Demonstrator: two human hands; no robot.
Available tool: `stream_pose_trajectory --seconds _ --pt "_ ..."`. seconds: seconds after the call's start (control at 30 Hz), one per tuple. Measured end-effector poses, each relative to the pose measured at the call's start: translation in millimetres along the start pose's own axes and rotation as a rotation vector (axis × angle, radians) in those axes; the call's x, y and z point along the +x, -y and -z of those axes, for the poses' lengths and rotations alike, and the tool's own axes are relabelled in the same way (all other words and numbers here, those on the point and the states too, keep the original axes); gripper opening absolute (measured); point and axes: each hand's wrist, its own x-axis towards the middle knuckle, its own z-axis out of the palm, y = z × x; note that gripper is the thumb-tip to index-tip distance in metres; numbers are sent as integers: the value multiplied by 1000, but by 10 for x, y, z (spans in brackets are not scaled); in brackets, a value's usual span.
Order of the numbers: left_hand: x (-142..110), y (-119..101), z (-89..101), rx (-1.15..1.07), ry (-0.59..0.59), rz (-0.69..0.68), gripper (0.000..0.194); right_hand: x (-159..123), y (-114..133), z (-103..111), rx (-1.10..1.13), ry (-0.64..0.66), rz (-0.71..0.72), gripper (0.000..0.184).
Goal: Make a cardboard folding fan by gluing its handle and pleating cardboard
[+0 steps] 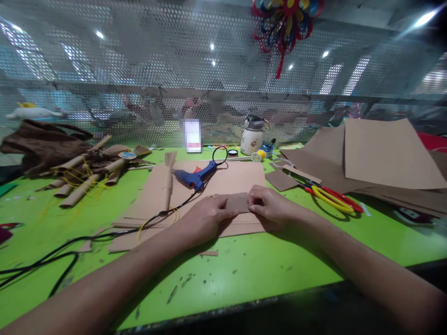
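The person's left hand [206, 217] is pinched on the left end of a small brown paper strip [237, 203], the right hand [268, 204] on its right end. The strip is over the front part of a stack of tan sheets [244, 174], towards the front edge of the green bench [209, 288]. A blue glue gun [206, 175] lies nearer the stack's back edge, a paper roll [167, 184] by its left edge.

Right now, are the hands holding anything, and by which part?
Brown paper: the left hand holds its left end, the right hand its right end.
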Motion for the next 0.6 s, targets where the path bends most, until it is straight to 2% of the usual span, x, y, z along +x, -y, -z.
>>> stream_pose_trajectory --seconds 0.23,0.53,0.6 --pt "3 -22 29 29 11 21 32 2 -52 -6 10 -12 20 16" --pt "-12 -10 15 34 5 8 32 -40 -7 -37 -2 -74 -61 10" --pt "-14 -5 8 32 -16 -17 30 -60 -10 -47 27 -80 -45 15"
